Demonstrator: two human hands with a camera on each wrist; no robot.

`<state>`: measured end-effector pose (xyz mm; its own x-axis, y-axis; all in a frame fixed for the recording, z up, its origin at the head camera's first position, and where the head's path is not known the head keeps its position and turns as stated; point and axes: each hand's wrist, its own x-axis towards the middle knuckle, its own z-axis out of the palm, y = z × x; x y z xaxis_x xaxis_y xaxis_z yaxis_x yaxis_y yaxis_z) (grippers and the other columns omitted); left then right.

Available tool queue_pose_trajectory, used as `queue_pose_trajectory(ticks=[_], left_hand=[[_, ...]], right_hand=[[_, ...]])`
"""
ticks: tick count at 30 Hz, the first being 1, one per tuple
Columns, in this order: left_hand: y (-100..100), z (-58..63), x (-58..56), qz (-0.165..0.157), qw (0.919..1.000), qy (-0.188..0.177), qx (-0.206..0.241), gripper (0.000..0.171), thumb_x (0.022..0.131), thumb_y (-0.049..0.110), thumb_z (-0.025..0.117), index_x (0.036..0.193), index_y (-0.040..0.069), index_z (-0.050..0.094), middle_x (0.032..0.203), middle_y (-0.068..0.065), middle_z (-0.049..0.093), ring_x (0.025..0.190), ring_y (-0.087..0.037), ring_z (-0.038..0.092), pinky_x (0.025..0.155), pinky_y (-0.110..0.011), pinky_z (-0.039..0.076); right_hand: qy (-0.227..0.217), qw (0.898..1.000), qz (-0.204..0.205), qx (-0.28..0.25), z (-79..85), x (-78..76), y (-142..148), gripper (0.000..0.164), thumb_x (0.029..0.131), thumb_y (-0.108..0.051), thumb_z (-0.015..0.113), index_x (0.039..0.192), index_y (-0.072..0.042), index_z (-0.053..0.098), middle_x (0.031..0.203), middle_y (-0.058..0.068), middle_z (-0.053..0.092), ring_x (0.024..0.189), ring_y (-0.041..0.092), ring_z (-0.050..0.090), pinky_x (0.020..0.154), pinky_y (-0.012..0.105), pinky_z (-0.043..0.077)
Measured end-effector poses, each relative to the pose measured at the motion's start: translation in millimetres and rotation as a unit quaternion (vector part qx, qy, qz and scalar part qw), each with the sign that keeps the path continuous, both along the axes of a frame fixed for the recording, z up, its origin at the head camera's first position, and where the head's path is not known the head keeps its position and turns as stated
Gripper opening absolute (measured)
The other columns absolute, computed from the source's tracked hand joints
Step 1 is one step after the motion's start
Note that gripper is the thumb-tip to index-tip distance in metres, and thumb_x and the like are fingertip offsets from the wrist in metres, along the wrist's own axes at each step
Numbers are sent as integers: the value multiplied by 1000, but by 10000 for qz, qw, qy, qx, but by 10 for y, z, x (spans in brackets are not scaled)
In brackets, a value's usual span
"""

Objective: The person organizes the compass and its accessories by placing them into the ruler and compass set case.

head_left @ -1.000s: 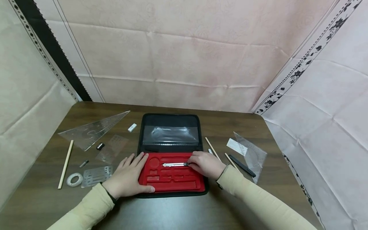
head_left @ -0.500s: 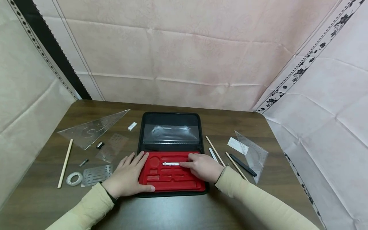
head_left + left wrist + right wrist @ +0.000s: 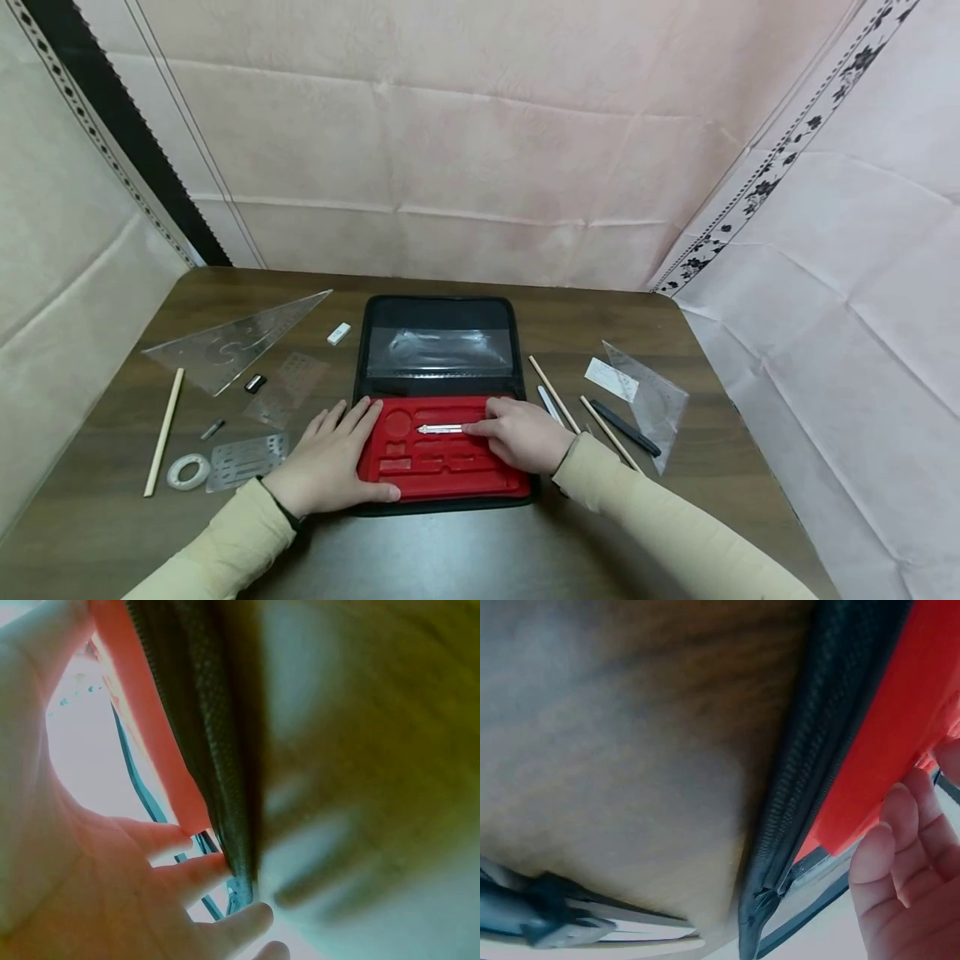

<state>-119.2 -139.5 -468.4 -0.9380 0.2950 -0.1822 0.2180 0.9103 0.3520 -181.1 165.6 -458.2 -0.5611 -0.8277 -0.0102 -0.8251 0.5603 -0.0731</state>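
Note:
A black zip case (image 3: 438,308) lies unfolded on the table, with a red moulded tray (image 3: 480,483) in its near half. In a slot of the tray sits a slim silver drawing tool (image 3: 438,429), possibly a compass. My right hand (image 3: 528,433) presses a digit on its right end, which is hidden under the hand. The right wrist view shows its fingers (image 3: 874,855) loosely bent beside the tray. My left hand (image 3: 330,467) rests with spread fingers along the tray's left edge, thumb at the near corner; the left wrist view shows its fingers (image 3: 195,874) touching the case's side.
To the left lie a large clear set square (image 3: 232,342), a wooden stick (image 3: 163,433), a white ring (image 3: 187,472), a stencil plate (image 3: 246,461) and a white eraser (image 3: 338,333). To the right are wooden sticks (image 3: 553,392), a dark bar (image 3: 626,427) and a smaller set square (image 3: 660,412).
My right hand has gone from gripping the silver tool's dark end to pressing on it with a digit, the tool lying in the tray. The left hand has stayed in place.

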Motion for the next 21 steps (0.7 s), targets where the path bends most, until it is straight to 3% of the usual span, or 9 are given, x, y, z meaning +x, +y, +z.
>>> queue_pose_trajectory(ticks=[4,11,17,21], left_hand=[[-6,-16,13,6,10000,4,24,125,58,80,69,150,5,31,150,-21,32,134,-51,23,105,-67,18],[-28,-47,25,-62,9999,75,23,126,58,83,66,150,5,30,151,-21,32,134,-51,23,105,-66,18],[-37,-73,23,-66,9999,140,6,127,58,84,65,151,6,29,152,-20,30,135,-50,22,105,-66,17],[-40,-106,15,-42,9998,211,-18,128,57,86,63,151,7,29,153,-19,29,135,-49,22,106,-65,17]], right_hand=[[-74,9986,-418,-312,8,17,102,37,88,-22,69,125,-22,66,96,-3,58,77,6,50,68,20,47],[-123,9798,-1901,-611,85,3,435,34,86,-28,74,116,-15,68,94,-1,62,71,7,53,61,25,49],[204,9644,-2568,-603,42,27,640,36,80,-35,79,103,-10,67,78,1,55,63,14,50,52,33,44],[150,9556,-2915,-410,25,34,674,40,77,-40,80,97,-9,63,73,0,51,59,15,48,48,32,40]])
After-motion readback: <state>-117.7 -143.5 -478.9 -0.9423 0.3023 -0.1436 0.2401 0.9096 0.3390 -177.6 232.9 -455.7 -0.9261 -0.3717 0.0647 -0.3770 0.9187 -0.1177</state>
